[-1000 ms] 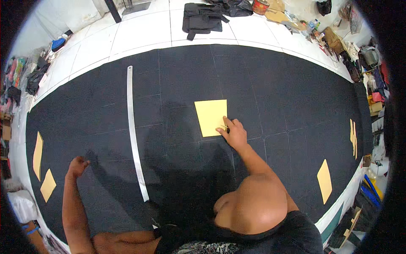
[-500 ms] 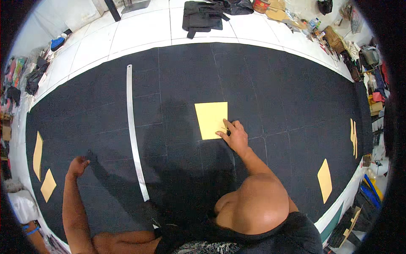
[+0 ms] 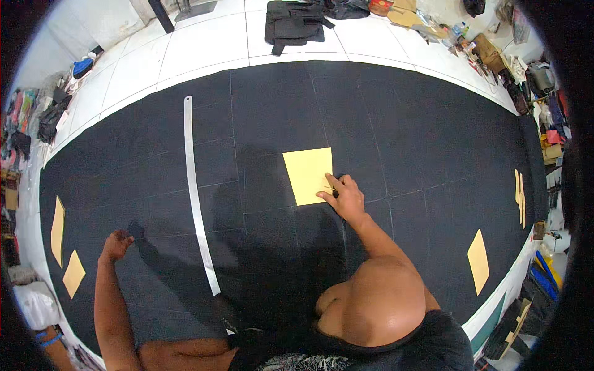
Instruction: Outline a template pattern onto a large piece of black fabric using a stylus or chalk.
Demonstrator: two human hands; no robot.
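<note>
A yellow four-sided card template (image 3: 306, 176), wider at its far edge, lies on a large black cloth (image 3: 278, 105) marked with thin pale lines. My right hand (image 3: 348, 199) holds it down at its right edge, thumb and index finger on the card and the other fingers curled. A thin dark line shows between thumb and finger; what it is I cannot tell. To the left, my left hand (image 3: 116, 244) hovers over or rests on the cloth, fingers curled in. Anything inside it is hidden. Between my hands a long metal ruler (image 3: 197, 207) lies lengthwise on the cloth.
More card pieces lie at the left (image 3: 74, 274) and right (image 3: 478, 263) ends of the cloth. Beyond its far edge is white tiled floor (image 3: 210, 46) with a black fabric item (image 3: 294, 25). Clutter lines both sides, including a brown box (image 3: 489, 52).
The view has shifted very slightly. Both hands, the yellow card template and the ruler keep nearly the same places on the cloth.
</note>
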